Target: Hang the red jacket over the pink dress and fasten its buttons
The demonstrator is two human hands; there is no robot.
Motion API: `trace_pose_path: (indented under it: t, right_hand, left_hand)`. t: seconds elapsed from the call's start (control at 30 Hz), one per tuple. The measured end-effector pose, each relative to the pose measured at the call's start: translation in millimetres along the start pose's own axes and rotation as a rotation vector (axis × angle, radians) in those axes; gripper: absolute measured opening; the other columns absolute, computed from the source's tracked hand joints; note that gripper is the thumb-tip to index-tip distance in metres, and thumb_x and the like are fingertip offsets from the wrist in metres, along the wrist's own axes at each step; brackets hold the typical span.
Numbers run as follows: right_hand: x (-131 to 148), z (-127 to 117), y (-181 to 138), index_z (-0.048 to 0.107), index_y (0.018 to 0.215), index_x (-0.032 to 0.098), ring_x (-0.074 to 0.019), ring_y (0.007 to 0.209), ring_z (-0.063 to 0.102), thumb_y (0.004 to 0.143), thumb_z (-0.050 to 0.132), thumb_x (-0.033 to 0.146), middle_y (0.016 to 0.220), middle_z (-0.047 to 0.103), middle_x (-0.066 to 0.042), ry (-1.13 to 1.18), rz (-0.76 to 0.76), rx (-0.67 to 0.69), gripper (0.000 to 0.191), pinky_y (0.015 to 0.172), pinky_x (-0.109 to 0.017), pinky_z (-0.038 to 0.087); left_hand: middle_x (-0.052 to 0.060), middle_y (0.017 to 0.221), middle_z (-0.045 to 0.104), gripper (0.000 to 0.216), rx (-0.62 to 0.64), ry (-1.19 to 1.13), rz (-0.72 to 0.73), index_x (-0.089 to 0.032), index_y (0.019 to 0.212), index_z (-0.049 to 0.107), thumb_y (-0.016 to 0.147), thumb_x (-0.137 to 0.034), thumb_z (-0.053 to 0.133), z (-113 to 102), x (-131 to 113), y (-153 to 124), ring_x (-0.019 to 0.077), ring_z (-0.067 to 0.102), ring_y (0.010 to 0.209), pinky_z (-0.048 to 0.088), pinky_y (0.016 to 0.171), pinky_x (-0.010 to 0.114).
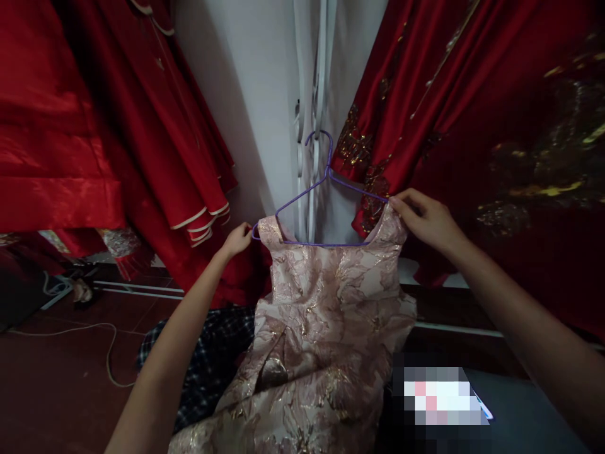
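A pale pink dress (326, 315) with a gold floral weave hangs from a thin purple wire hanger (319, 183) held up in front of me. My left hand (239, 241) is closed on the dress's left shoulder strap and the hanger's left end. My right hand (423, 217) pinches the right shoulder strap at the hanger's right end. The hanger's hook points up, free of any rail, in front of a white wall (265, 94).
Red satin garments (118, 126) hang at the left, and red gowns with gold embroidery (496, 126) at the right. White hangers (314, 75) hang against the wall. A checked cloth (212, 359) lies below the dress. A cable (101, 347) trails over the dark red floor.
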State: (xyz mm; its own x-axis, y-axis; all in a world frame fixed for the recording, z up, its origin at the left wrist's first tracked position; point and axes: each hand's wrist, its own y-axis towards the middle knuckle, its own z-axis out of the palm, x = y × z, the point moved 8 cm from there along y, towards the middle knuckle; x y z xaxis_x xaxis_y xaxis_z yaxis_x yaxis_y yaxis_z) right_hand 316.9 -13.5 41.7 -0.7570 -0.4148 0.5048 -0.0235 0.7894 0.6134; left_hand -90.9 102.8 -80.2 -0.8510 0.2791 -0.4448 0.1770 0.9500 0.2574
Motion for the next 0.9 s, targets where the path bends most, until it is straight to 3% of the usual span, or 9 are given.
trace_pose_path:
  t: [0.17,0.27,0.37,0.43,0.5,0.6,0.7,0.9]
  right_hand:
    - [-2,-1,3,0.056,0.082,0.025,-0.0157,0.066,0.052,0.081,0.046,0.052,0.076,0.060,0.000,-0.045,-0.017,-0.014,0.029,0.062,-0.028,0.039]
    - [2,2,1,0.055,0.081,0.022,-0.0127,0.063,0.049,0.081,0.046,0.052,0.071,0.057,0.001,-0.041,-0.029,0.005,0.031,0.060,-0.025,0.038]
    - [8,1,-2,0.055,0.080,0.022,-0.0121,0.064,0.049,0.082,0.047,0.051,0.070,0.056,0.001,-0.045,-0.052,0.004,0.030,0.060,-0.024,0.037]
    - [11,-2,-3,0.055,0.079,0.022,-0.0123,0.065,0.050,0.082,0.048,0.050,0.072,0.057,0.001,-0.041,-0.065,0.003,0.029,0.062,-0.024,0.038]
    - [16,-7,-4,0.057,0.079,0.022,-0.0126,0.066,0.051,0.081,0.049,0.050,0.073,0.059,0.001,-0.045,-0.075,0.021,0.029,0.063,-0.025,0.039]
    - [25,-16,-4,0.059,0.080,0.023,-0.0133,0.066,0.052,0.081,0.049,0.050,0.073,0.060,0.001,-0.094,-0.083,0.045,0.028,0.063,-0.026,0.039]
    - [34,-23,-5,0.058,0.078,0.024,-0.0152,0.065,0.052,0.081,0.048,0.051,0.072,0.060,0.000,-0.117,-0.076,0.050,0.029,0.062,-0.028,0.039]
    - [37,-13,-13,0.053,0.081,0.031,-0.0173,0.065,0.049,0.083,0.043,0.054,0.074,0.058,0.000,-0.044,-0.091,0.070,0.026,0.061,-0.031,0.039]
  left_hand:
    - [0.006,0.080,0.061,0.024,-0.418,-0.282,0.028,-0.014,0.078,0.055,0.083,-0.025,0.034,-89,-65,26,0.0150,0.055,0.076,0.043,0.071,0.026]
    - [0.004,0.077,0.061,0.018,-0.350,-0.284,0.173,-0.014,0.076,0.057,0.079,-0.024,0.043,-108,-121,26,0.0146,0.054,0.075,0.042,0.073,0.025]
    - [0.005,0.077,0.062,0.016,-0.204,-0.244,0.312,-0.012,0.081,0.057,0.078,-0.022,0.045,-100,-176,13,0.0148,0.054,0.073,0.042,0.073,0.026]
    - [0.007,0.078,0.062,0.018,-0.170,-0.184,0.288,-0.011,0.084,0.057,0.080,-0.022,0.042,-92,-195,2,0.0165,0.055,0.073,0.043,0.072,0.028]
    - [0.011,0.080,0.061,0.018,-0.174,-0.062,0.240,-0.011,0.085,0.057,0.081,-0.023,0.043,-90,-199,-8,0.0202,0.057,0.077,0.043,0.074,0.032]
    - [0.014,0.077,0.060,0.012,-0.104,0.137,0.132,-0.011,0.077,0.057,0.076,-0.022,0.053,-91,-183,-14,0.0283,0.057,0.086,0.042,0.079,0.039]
    - [0.012,0.069,0.058,0.007,-0.033,0.114,0.065,-0.013,0.066,0.056,0.070,-0.018,0.060,-90,-165,-14,0.0307,0.057,0.088,0.040,0.081,0.039]
    - [0.007,0.077,0.058,0.022,-0.278,-0.127,0.264,-0.019,0.087,0.055,0.087,-0.035,0.041,-87,-189,-16,0.0230,0.055,0.087,0.038,0.083,0.035]
